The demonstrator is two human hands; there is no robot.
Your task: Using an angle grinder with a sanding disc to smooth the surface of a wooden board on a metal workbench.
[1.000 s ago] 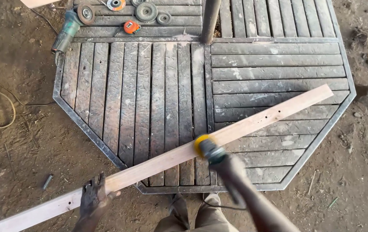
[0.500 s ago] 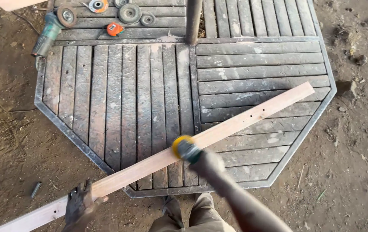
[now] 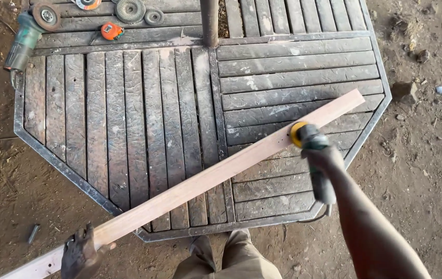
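While the left hand clamps the wooden plank, the right hand grips a sander on it.

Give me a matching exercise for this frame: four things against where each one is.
Things:
1. left hand
2. right hand
3. tape measure
4. second grinder

Places:
A. table's far left corner
B. gripping the plank's near end
C. holding the yellow-disc power tool on the plank
D. table's far side, beside loose discs

Pairs: 1-B, 2-C, 3-D, 4-A
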